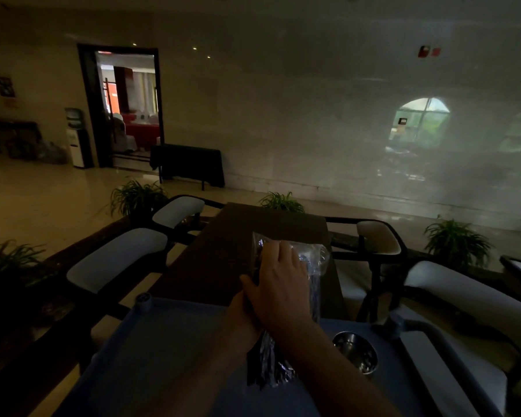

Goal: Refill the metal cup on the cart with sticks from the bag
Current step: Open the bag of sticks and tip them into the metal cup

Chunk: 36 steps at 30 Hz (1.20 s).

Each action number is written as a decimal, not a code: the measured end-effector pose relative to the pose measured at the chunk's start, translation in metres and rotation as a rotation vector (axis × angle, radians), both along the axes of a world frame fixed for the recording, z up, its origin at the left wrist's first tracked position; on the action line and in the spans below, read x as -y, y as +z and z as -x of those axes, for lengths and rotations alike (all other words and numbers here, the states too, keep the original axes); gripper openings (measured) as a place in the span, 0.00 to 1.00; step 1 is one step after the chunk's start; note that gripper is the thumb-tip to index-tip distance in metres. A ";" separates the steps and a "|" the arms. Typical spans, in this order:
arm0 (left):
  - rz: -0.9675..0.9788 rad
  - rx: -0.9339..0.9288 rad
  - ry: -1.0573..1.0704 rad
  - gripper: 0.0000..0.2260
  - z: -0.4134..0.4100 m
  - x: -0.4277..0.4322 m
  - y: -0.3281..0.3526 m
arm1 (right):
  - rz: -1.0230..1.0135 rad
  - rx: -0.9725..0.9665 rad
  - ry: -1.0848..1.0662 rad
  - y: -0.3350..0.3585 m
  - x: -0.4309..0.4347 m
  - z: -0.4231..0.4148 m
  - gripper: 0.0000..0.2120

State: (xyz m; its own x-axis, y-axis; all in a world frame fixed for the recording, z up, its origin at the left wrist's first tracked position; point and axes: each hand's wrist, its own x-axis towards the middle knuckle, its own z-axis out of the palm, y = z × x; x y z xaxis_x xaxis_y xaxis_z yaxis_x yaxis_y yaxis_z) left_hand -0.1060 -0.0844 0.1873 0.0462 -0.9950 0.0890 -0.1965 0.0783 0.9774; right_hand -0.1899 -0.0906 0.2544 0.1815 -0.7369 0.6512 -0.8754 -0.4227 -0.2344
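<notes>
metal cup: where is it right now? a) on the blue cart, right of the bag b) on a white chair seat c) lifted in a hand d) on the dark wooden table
a: the metal cup stands on the blue cart, just right of the clear bag, with no hand on it.

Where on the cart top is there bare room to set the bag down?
Bare: the cart top left of the bag, out to its left rim. Crowded: the right side, where the metal cup stands close beside the bag.
</notes>
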 end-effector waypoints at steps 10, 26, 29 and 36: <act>-0.001 0.051 0.043 0.05 0.001 0.017 -0.015 | 0.026 0.060 0.017 0.004 -0.004 0.005 0.11; -0.016 -0.214 -0.106 0.12 0.009 -0.015 0.010 | -0.078 0.260 0.149 0.000 0.005 0.032 0.09; -0.052 -0.281 -0.124 0.13 0.008 -0.020 0.012 | -0.088 0.291 0.160 0.002 0.007 0.037 0.12; -0.109 -0.382 -0.172 0.19 0.005 -0.021 0.003 | -0.192 0.460 0.164 0.008 0.011 0.050 0.13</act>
